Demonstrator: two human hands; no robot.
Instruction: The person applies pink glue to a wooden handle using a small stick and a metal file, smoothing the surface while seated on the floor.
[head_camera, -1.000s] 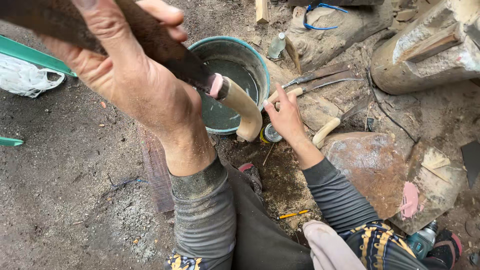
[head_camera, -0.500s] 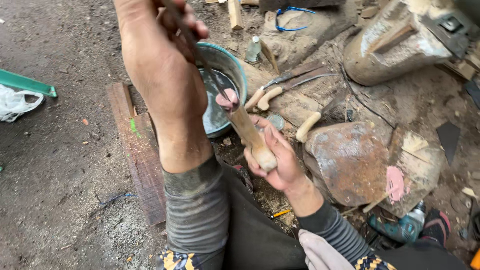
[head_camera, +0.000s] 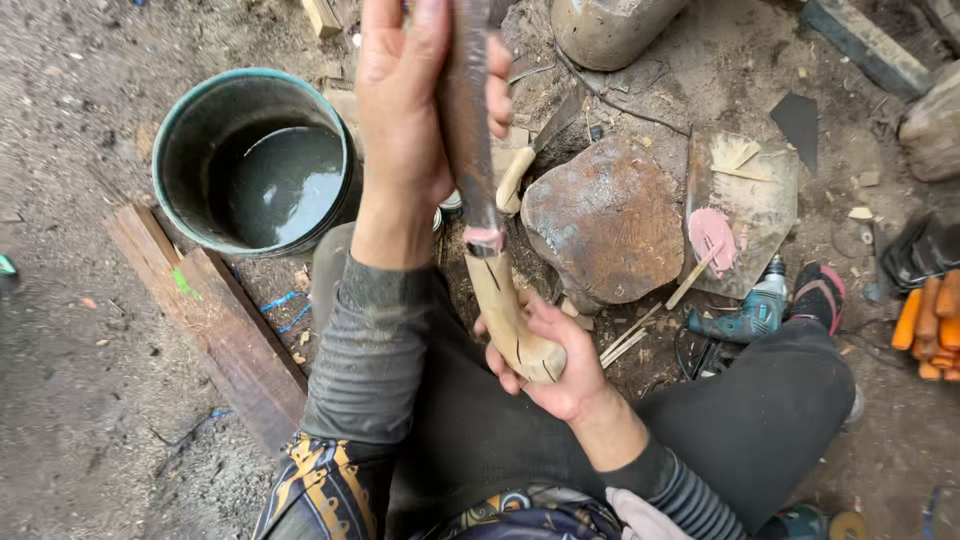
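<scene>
The left hand (head_camera: 420, 110) grips the dark blade (head_camera: 468, 130) upright beside the water bucket (head_camera: 250, 160). The right hand (head_camera: 545, 365) clasps its pale wooden handle (head_camera: 505, 315), below the bucket.

A water-filled bucket (head_camera: 190, 140), flat stone (head_camera: 610, 220), plank (head_camera: 215, 320) and drill (head_camera: 745, 315).

Outdoor dirt-floor workshop: wood scraps (head_camera: 215, 320), power drill (head_camera: 745, 315), water bucket (head_camera: 255, 160).
</scene>
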